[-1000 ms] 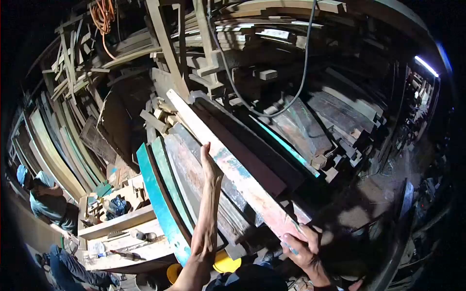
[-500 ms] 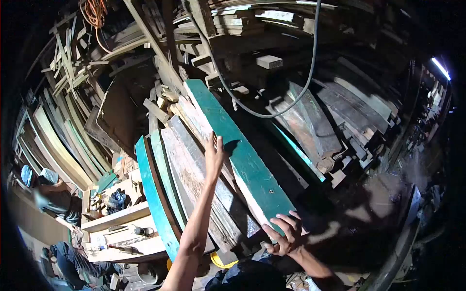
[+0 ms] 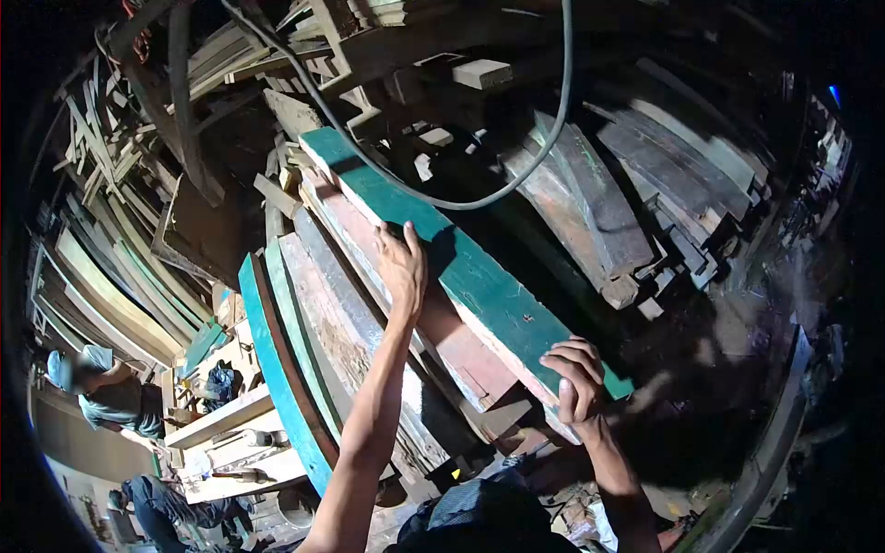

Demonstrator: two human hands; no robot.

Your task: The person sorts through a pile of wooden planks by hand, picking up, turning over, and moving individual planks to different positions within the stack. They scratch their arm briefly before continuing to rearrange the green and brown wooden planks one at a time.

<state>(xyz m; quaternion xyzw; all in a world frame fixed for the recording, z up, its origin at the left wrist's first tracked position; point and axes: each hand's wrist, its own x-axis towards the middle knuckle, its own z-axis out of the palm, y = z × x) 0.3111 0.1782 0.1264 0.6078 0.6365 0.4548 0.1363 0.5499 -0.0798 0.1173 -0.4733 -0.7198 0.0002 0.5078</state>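
Observation:
A long green-painted plank (image 3: pixel 479 281) with a pale, bare side edge lies slanting across a stack of boards. My left hand (image 3: pixel 402 267) is at its left edge around mid-length, thumb side toward the green face; the fingertips are partly hidden. Near the close end, my right hand (image 3: pixel 579 373) curls its fingers over the plank's top. Directly beneath sits a pinkish board (image 3: pixel 466 355), partly covered. Left of it are weathered boards (image 3: pixel 323 304) and a bright turquoise board (image 3: pixel 281 359) on its edge.
A grey cable (image 3: pixel 502 200) hangs in a loop over the plank's far part. Dark timbers (image 3: pixel 599 212) are piled at the right. Wooden strips (image 3: pixel 120 267) lean at the left. Another person (image 3: pixel 115 392) is beside a wooden workpiece (image 3: pixel 244 415) bearing tools.
The view has shifted. The green plank's near end sits farther right and higher in view, with both hands still on it. More of the pinkish board beneath shows.

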